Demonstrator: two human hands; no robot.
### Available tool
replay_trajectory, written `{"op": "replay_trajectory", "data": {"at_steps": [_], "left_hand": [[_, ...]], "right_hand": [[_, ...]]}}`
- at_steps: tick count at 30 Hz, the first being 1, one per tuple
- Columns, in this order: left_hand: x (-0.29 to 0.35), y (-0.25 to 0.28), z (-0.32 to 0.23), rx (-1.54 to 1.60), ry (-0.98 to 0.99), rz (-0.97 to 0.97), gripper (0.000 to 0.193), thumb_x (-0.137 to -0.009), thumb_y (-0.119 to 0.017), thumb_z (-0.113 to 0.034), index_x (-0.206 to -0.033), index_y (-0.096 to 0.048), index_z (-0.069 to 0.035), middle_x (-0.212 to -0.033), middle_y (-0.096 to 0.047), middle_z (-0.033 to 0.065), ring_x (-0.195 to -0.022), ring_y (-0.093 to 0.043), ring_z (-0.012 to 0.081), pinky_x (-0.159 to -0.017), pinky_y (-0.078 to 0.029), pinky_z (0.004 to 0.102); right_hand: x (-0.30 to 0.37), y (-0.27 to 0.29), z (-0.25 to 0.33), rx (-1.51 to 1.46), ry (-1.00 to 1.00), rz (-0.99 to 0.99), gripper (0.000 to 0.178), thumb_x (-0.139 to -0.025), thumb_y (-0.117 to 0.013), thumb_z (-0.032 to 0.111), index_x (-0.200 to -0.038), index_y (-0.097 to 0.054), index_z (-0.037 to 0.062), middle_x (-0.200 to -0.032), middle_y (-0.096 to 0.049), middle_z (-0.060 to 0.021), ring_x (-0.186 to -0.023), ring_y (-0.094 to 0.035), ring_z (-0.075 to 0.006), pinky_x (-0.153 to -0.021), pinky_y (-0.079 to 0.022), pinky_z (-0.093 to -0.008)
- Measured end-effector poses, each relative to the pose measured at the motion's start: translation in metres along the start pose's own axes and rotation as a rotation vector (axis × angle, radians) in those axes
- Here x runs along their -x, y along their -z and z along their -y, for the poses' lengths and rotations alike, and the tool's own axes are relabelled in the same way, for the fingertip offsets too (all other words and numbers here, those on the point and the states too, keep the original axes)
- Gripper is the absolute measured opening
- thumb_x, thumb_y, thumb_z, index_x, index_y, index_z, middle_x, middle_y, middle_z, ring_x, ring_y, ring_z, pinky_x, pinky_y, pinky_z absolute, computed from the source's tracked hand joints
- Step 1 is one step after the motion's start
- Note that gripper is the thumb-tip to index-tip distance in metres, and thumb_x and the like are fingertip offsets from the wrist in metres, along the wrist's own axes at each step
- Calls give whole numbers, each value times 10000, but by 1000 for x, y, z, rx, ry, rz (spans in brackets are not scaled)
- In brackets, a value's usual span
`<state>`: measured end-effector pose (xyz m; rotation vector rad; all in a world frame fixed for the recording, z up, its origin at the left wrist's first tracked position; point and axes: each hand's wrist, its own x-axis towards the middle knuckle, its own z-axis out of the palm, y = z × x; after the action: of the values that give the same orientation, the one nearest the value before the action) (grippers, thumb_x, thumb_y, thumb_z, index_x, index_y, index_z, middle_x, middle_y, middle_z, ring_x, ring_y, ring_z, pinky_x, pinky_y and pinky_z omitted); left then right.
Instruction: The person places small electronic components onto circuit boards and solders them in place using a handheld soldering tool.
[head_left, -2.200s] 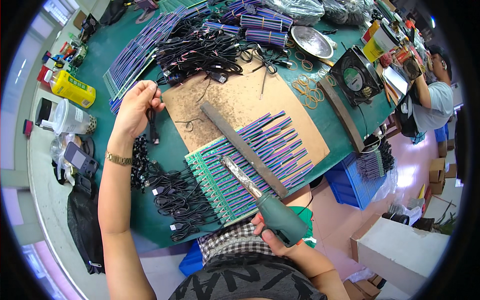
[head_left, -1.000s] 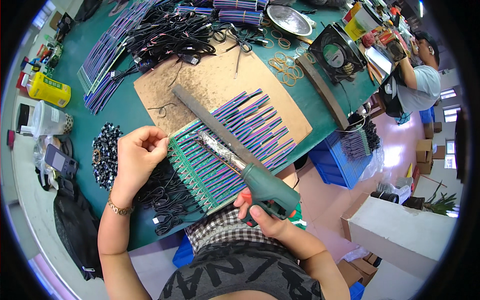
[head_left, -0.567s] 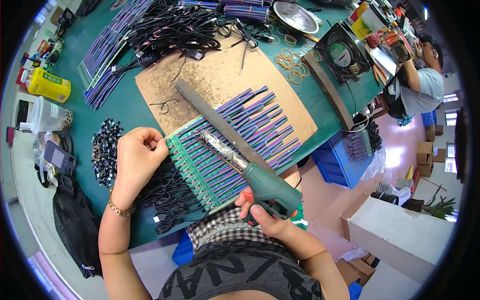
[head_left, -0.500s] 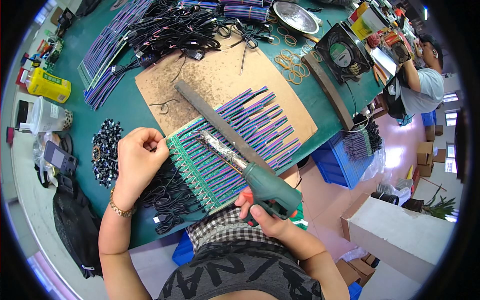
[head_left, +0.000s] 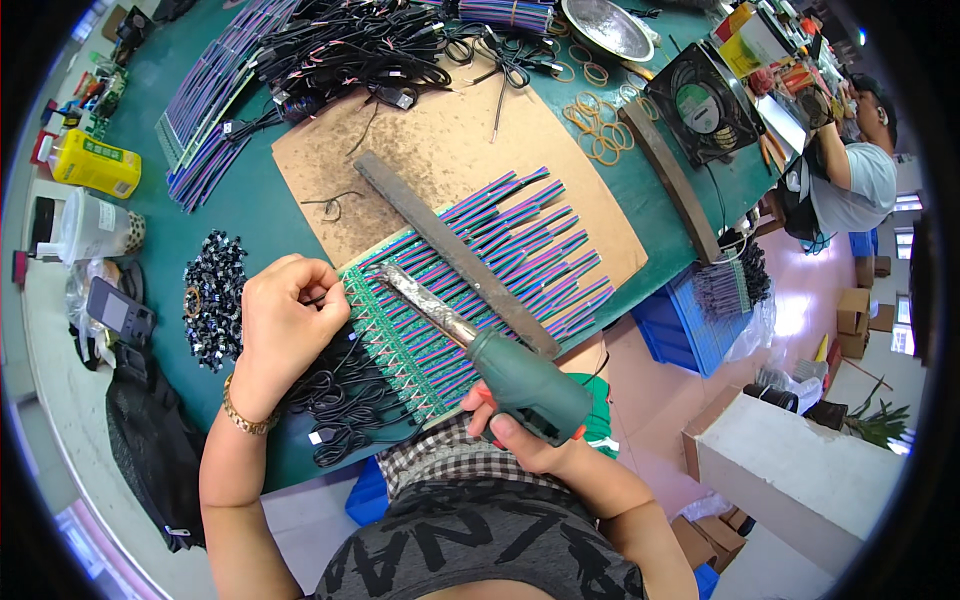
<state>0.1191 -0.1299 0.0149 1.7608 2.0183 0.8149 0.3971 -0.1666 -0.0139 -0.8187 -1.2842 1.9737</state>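
My right hand [head_left: 510, 428] grips a green pistol-shaped soldering gun [head_left: 530, 383] with a long metal barrel. Its tip rests over or on the left part of a green circuit board panel [head_left: 392, 352]; contact is unclear. Rows of multicoloured ribbon wires [head_left: 540, 240] run rightward from the panel. My left hand [head_left: 292, 312] is pinched closed at the panel's upper left edge, and what its fingertips hold is hidden. A dark flat bar [head_left: 455, 255] lies slantwise across the wires. Black cables [head_left: 345, 400] are heaped below my left hand.
Beneath the panel is a stained brown board [head_left: 330, 170]. Small black parts [head_left: 213, 300] form a pile at left. More black cables [head_left: 350, 45], rubber bands [head_left: 598, 128], a metal dish [head_left: 608, 28] and a black fan [head_left: 700, 105] lie farther off. Another person [head_left: 855, 180] is at the right.
The soldering gun's tip has shifted left across the panel, toward my left hand. My left hand keeps its pinch near the panel's edge. The whole view has shifted slightly.
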Motion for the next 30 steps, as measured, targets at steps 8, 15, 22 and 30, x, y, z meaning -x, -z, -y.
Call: {"op": "replay_trajectory", "data": {"at_steps": [8,15,22,30], "left_hand": [[1,-4,0,25,-42,-24,92,-686,-653,55,-679,-576,4,-611,-481,33,-509,-446,78,-459,-369,221],[2,-5,1,-6,-40,-31,115,-664,-671,34,-660,-570,-23,-606,-527,52,-497,-504,139,-465,-412,268],[1,-4,3,-6,-70,-23,117,-661,-666,31,-656,-565,-28,-600,-517,54,-500,-503,153,-465,-405,274],[0,-5,6,23,-88,-10,94,-685,-639,61,-677,-572,-4,-616,-490,23,-511,-448,67,-454,-364,210]], "right_hand": [[-9,-5,4,354,103,-23,311,-798,-704,100,-1071,-616,-22,-911,-634,-124,-726,-651,-259,-652,-527,-312],[-20,-9,18,561,291,11,203,-742,-725,75,-911,-639,1,-822,-595,-111,-606,-601,-242,-533,-501,-311],[-26,-11,21,608,388,-15,197,-716,-735,65,-882,-645,7,-808,-590,-106,-578,-596,-230,-512,-493,-304],[-16,-8,13,559,341,-13,288,-721,-746,89,-969,-640,-11,-914,-638,-139,-671,-637,-255,-615,-525,-317]]}}
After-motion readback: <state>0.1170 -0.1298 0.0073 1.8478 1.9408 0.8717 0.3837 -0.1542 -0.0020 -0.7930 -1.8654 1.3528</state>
